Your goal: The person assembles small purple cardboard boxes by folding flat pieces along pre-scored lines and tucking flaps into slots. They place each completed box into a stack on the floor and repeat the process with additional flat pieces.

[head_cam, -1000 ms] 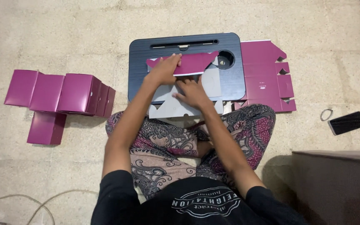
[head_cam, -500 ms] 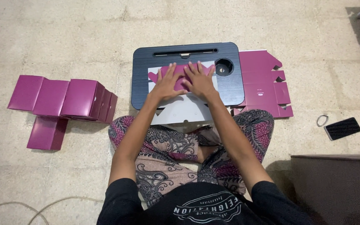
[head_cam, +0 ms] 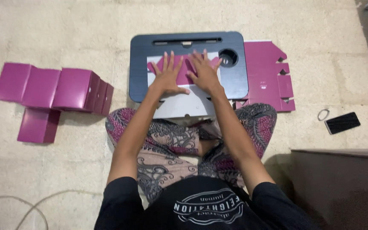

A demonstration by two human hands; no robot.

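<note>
A: The left hand and the right hand both lie open and flat, fingers spread, palms down on the purple card. Neither grips anything.

B: And where is that card?

A: In the head view it lies on a white sheet, which rests on the dark lap tray set on the floor at the person's twelve o'clock. The card is right under both palms; its edges show past the fingertips at eleven and one o'clock.

B: How would you press a fold like this well?

A: I'd judge it best to keep the palms flat and the weight even, slide outward along the crease, and hold the card square to the tray so it doesn't skew.

B: What else is about?

A: Flat purple cutouts lie touching the tray's edge at three o'clock. Folded purple boxes stand well apart at nine o'clock. A phone and a small ring lie on the floor at about four o'clock of the hands.
</note>
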